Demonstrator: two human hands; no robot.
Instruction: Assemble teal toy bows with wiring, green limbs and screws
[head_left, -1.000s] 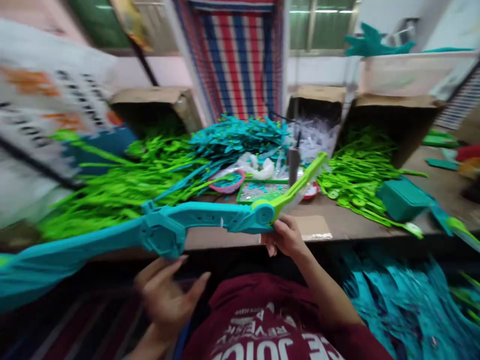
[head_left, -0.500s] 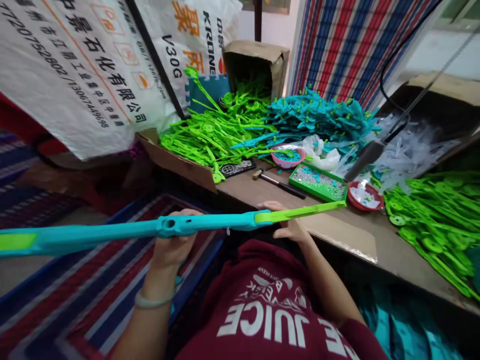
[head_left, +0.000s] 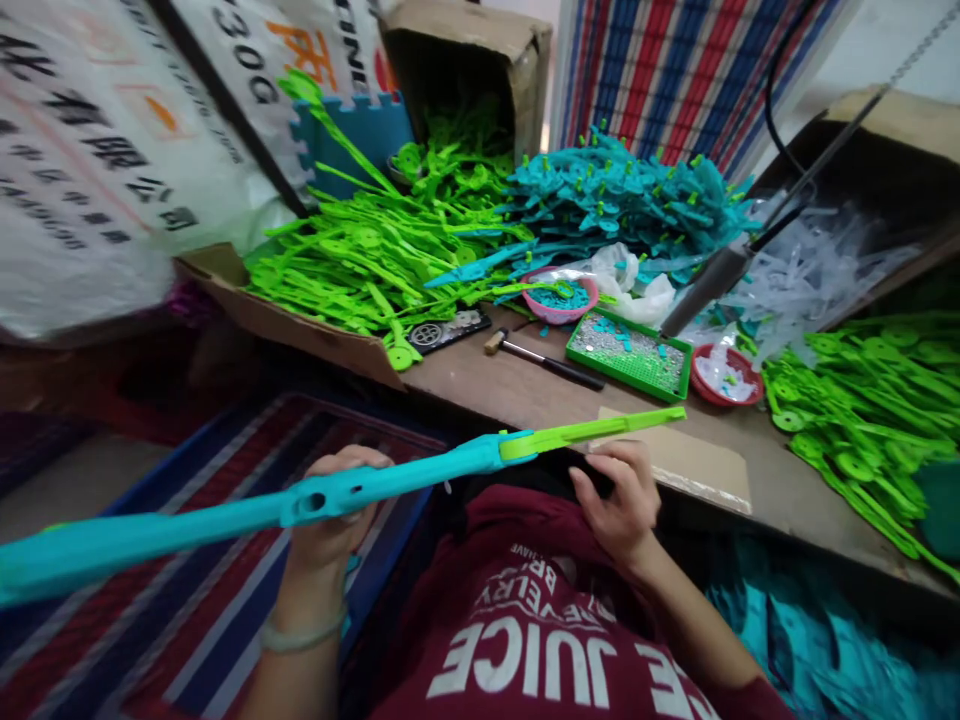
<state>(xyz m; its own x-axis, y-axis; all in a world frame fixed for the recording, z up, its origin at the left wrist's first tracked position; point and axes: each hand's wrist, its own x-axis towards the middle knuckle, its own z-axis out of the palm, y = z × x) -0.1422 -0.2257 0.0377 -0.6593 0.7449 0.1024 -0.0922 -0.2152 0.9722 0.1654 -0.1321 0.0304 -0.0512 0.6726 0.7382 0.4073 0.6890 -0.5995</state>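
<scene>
A long teal plastic piece (head_left: 424,475) with a lime-green end (head_left: 600,428) crosses in front of me, running past the left edge of the view. My left hand (head_left: 337,510) is wrapped round the teal part, near an oval hole in it. At the other end, my right hand (head_left: 619,495) is just below the lime-green part, thumb and fingers bent and apart, with nothing seen between them. Whether its fingertips brush the green part, I cannot tell.
Piles of green plastic parts (head_left: 352,260) and teal parts (head_left: 630,200) cover the bench (head_left: 480,375). A small hammer (head_left: 551,362), a green tray (head_left: 630,365), a pink basket (head_left: 559,312) and a red basket (head_left: 724,385) stand along it. A grey tool (head_left: 705,290) hangs above.
My right hand has come away from the green end, moving right and down. The teal piece has tilted, its left end lower, still in my left hand. The view has shifted.
</scene>
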